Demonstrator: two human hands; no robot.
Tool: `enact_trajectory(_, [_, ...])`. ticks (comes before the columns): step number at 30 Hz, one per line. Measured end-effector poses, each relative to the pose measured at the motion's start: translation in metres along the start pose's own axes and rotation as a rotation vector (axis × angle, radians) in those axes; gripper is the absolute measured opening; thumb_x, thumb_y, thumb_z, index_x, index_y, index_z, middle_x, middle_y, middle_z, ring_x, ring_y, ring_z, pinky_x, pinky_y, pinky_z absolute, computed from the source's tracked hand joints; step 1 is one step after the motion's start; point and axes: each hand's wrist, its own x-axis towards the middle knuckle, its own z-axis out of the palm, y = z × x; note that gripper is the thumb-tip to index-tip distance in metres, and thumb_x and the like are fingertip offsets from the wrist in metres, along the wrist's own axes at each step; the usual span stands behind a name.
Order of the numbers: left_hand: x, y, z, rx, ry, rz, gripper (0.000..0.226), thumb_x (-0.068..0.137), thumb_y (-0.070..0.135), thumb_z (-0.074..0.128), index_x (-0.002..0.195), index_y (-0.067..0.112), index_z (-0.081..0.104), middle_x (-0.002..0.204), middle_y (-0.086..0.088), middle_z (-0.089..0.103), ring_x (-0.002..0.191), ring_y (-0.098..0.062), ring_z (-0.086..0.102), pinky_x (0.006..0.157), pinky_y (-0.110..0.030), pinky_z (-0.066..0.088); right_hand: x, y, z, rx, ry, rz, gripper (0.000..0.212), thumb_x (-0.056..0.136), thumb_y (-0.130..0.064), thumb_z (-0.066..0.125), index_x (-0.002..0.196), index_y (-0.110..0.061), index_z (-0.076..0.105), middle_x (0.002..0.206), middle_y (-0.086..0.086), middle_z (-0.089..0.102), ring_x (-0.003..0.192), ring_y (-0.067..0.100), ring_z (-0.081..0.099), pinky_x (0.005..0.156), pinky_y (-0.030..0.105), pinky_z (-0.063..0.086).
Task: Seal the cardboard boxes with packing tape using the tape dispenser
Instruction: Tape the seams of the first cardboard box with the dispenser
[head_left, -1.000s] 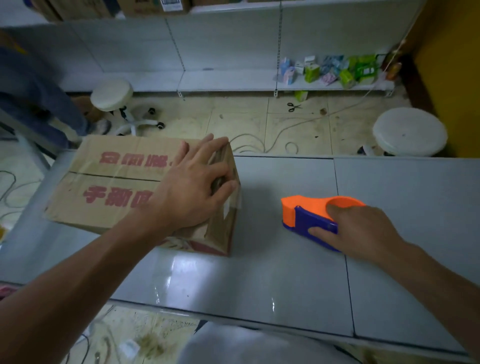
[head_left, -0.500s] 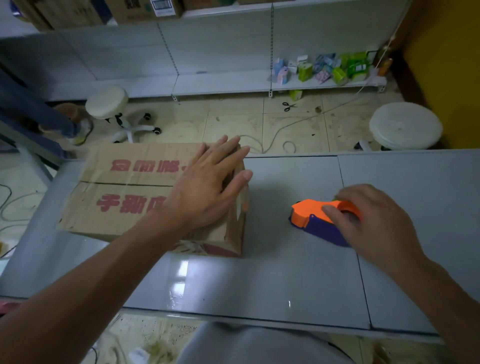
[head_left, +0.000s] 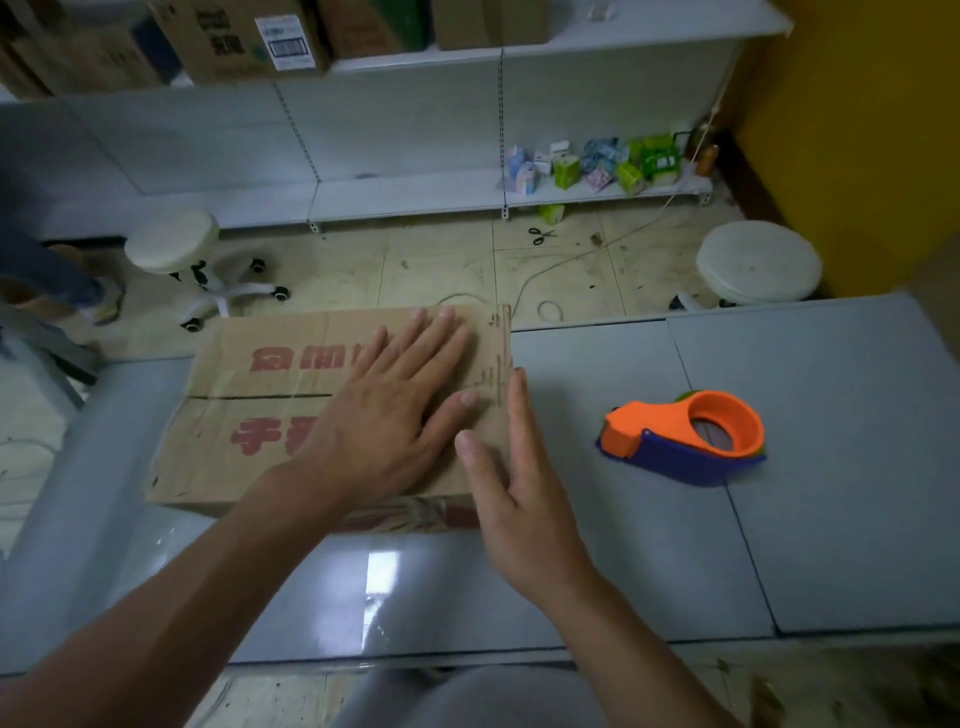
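Cardboard box (head_left: 291, 405) on grey table (head_left: 779, 519); tape dispenser (head_left: 683, 439) at 3 o'clock, untouched; shelving (head_left: 415, 197) behind; left hand (head_left: 387, 415) flat, spread on lid; right hand (head_left: 511, 483) splayed against box end, holding nothing.

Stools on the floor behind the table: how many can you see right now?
2. One white stool on castors at far left, one round white stool at far right by the yellow wall. Others may be hidden beneath the table.

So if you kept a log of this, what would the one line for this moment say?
left hand: flat on cardboard box top | right hand: open against box's right end | tape dispenser: on table, untouched
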Motion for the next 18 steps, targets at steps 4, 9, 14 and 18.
enact_trajectory(4, [-0.001,0.0,0.006,0.04,-0.009,-0.001,0.071,0.092,0.065,0.002,0.154,0.029,0.001,0.161,0.013,-0.008,0.148,-0.004,-0.016,0.121,-0.032,-0.011,0.0,0.007,0.004,0.149,0.015,0.14,0.063,0.1,-0.034,0.045,0.151,-0.04,0.008,0.148,-0.034,0.021,0.13,-0.024,0.024,0.109,0.008,0.026])
enact_trajectory(9, [-0.003,-0.003,0.004,0.061,-0.044,0.009,0.078,0.088,0.067,-0.002,0.155,0.027,-0.003,0.16,0.011,-0.013,0.148,-0.008,-0.018,0.122,-0.037,-0.009,0.0,0.01,0.002,0.163,-0.011,0.244,0.068,0.09,-0.057,0.047,0.15,-0.046,0.017,0.146,-0.028,0.039,0.129,-0.008,0.041,0.112,0.031,0.035])
enact_trajectory(14, [-0.014,-0.022,-0.011,0.04,-0.023,0.04,0.078,0.086,0.064,-0.008,0.155,0.027,-0.006,0.157,0.015,-0.017,0.145,-0.004,-0.022,0.121,-0.035,-0.012,0.005,-0.027,-0.005,-0.171,0.194,0.172,0.063,0.1,-0.038,0.043,0.153,-0.031,0.011,0.158,-0.018,0.015,0.142,-0.004,0.014,0.117,0.022,0.012])
enact_trajectory(18, [-0.029,-0.036,-0.016,0.022,-0.026,0.178,0.074,0.092,0.061,-0.003,0.157,0.025,0.0,0.163,0.01,-0.007,0.148,-0.007,-0.018,0.121,-0.032,-0.013,0.037,-0.062,0.013,-0.605,0.165,-0.255,0.056,0.101,-0.034,0.028,0.153,-0.015,0.018,0.161,-0.006,0.01,0.147,0.003,0.003,0.119,0.021,0.003])
